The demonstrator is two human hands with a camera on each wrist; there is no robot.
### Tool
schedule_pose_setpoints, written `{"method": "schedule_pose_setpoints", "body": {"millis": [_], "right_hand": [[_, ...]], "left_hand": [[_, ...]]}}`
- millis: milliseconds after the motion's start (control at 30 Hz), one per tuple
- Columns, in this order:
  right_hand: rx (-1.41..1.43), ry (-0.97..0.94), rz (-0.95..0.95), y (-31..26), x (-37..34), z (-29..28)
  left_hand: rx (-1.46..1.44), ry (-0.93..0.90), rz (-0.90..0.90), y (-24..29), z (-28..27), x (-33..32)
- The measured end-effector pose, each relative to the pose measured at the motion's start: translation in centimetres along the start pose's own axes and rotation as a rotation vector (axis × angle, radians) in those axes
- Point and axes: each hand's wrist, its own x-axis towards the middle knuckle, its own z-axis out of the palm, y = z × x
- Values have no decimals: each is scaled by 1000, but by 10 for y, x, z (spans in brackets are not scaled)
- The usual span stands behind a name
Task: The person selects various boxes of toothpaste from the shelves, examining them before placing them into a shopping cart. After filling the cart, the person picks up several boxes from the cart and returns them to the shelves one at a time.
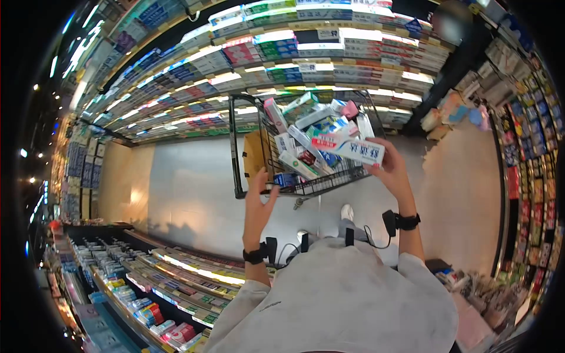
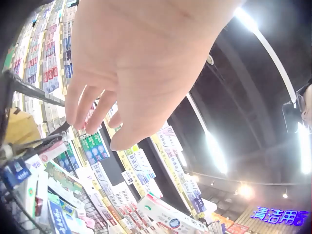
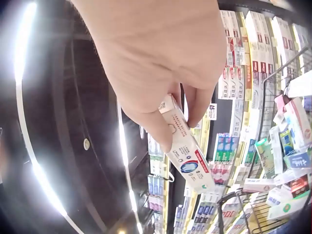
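Above the black wire shopping cart (image 1: 234, 147), the long white-and-red cardboard box (image 1: 347, 149), probably light, stiff and slightly slick, is pinched at one end by the right hand (image 1: 393, 170), though mid-length would balance better; the left hand (image 1: 257, 206), fingers loosely apart, holds nothing.

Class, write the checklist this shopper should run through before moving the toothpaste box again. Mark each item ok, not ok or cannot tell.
1. Right hand grips the toothpaste box: ok, fingers pinch it at one end.
2. Left hand free: ok, holding nothing.
3. Toothpaste box off the pile: ok, held in the air.
4. Shopping cart upright: ok.
5. Boxes inside neatly stacked: not ok, they lie jumbled.
6. Both box ends sealed: cannot tell.
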Motion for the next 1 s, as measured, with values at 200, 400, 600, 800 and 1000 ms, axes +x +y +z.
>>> {"method": "schedule_pose_setpoints", "body": {"millis": [200, 400, 600, 800, 1000], "right_hand": [[56, -224, 221, 20, 1, -10], [-9, -442, 196, 31, 18, 49], [-17, -632, 126, 38, 23, 123], [-194, -823, 109, 39, -11, 235], [-393, -643, 18, 16, -26, 305]], "left_hand": [[176, -144, 268, 64, 55, 18], [-73, -481, -154, 53, 49, -6], [-140, -41, -79, 22, 1, -27], [-521, 70, -177, -29, -75, -42], [-655, 40, -163, -79, -124, -64]]}}
